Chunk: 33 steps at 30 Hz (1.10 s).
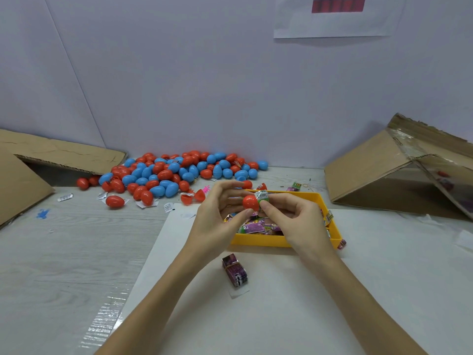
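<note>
Red egg (250, 202) is held in the air at centre, just above the far left part of the yellow tray (258, 240). The left hand (217, 216) grips it, thumb beneath and fingers curled over the top. A green packet (263, 196) sits at the egg's right end, touching it and partly inside. The right hand (294, 219) pinches the packet between thumb and forefinger, with the other fingers loosely bent. Whether the egg is a whole shell or an open half cannot be told with certainty; the protruding packet suggests a half.

Assessment: the filling step is in hand. The packet is not fully seated and no second half is fitted. A large pile (174, 172) of red and blue closed eggs lies far left against the wall. These may be finished pieces, though their contents are not visible. Several open red halves (193, 197) lie between the pile and the tray, and the tray holds many more packets, so a good deal of work appears to be left. A banded purple bundle (236, 271) of packets rests on the white sheet (281, 316), near the tray.

Clearances: the tray's walls stand directly under both hands. The open halves are close on the left. Cardboard (23, 185) flanks the far left of the table (64, 252), and a tipped box (371, 175) stands far right, both well apart from the hands. The near sheet offers open room.
</note>
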Each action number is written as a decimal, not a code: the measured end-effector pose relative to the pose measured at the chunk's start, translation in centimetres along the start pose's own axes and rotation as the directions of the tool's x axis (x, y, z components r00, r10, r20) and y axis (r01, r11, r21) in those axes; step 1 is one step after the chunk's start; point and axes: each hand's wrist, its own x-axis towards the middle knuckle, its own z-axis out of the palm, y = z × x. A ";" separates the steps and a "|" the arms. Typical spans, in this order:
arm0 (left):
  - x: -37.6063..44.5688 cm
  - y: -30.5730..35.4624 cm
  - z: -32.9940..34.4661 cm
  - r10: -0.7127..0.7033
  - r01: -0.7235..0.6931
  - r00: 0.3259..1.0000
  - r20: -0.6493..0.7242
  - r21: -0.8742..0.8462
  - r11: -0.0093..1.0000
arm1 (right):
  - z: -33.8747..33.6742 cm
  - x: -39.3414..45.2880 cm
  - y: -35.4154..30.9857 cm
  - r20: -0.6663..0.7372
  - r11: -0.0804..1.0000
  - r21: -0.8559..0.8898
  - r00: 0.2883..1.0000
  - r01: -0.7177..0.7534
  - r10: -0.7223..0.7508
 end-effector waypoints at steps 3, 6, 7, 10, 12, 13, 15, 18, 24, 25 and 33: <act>0.0 0.0 0.0 0.024 -0.024 1.000 0.010 0.014 1.000 | 0.0 -0.1 -0.1 0.002 1.000 0.005 1.000 -0.013 0.013; 0.0 -0.1 0.0 0.044 -0.044 0.999 0.018 0.032 0.999 | 0.0 -0.2 -0.2 0.015 1.000 -0.016 1.000 -0.005 0.005; 0.0 -0.1 0.0 0.049 -0.050 0.999 0.022 0.032 0.998 | 0.0 -0.2 -0.3 0.020 1.000 -0.020 1.000 -0.003 0.004; -0.1 -0.1 -0.1 0.077 -0.077 0.997 0.032 0.022 0.997 | 0.0 -0.3 -0.4 0.043 1.000 -0.023 0.999 -0.008 0.009; -0.1 -0.2 -0.1 0.083 -0.084 0.996 0.035 0.016 0.996 | -0.1 -0.3 -0.5 0.067 1.000 -0.010 0.997 -0.025 0.026; -0.1 -0.3 -0.1 0.082 -0.083 0.996 0.035 0.012 0.996 | -0.1 -0.3 -0.5 0.074 0.999 0.001 0.997 -0.040 0.039; -0.2 -0.3 0.0 0.092 -0.092 0.995 0.035 0.014 0.996 | 0.0 -0.3 -0.7 0.081 0.996 0.037 0.994 -0.078 0.075; -0.3 -0.2 0.2 0.128 -0.129 0.992 0.011 0.035 0.991 | 0.2 -0.3 -0.9 0.097 0.975 0.147 0.983 -0.169 0.155; -0.3 -0.1 0.1 0.164 -0.164 0.986 0.003 0.050 0.985 | 0.1 -0.2 -1.4 0.300 0.773 0.437 0.885 -0.460 0.357; -0.3 0.0 0.1 0.173 -0.173 0.985 0.013 0.066 0.983 | 0.1 -0.2 -1.5 0.314 0.744 0.463 0.874 -0.482 0.371; -0.4 0.2 0.6 0.128 -0.134 0.989 0.076 0.086 0.987 | 0.4 -0.5 -2.0 0.450 0.495 0.589 0.768 -0.639 0.456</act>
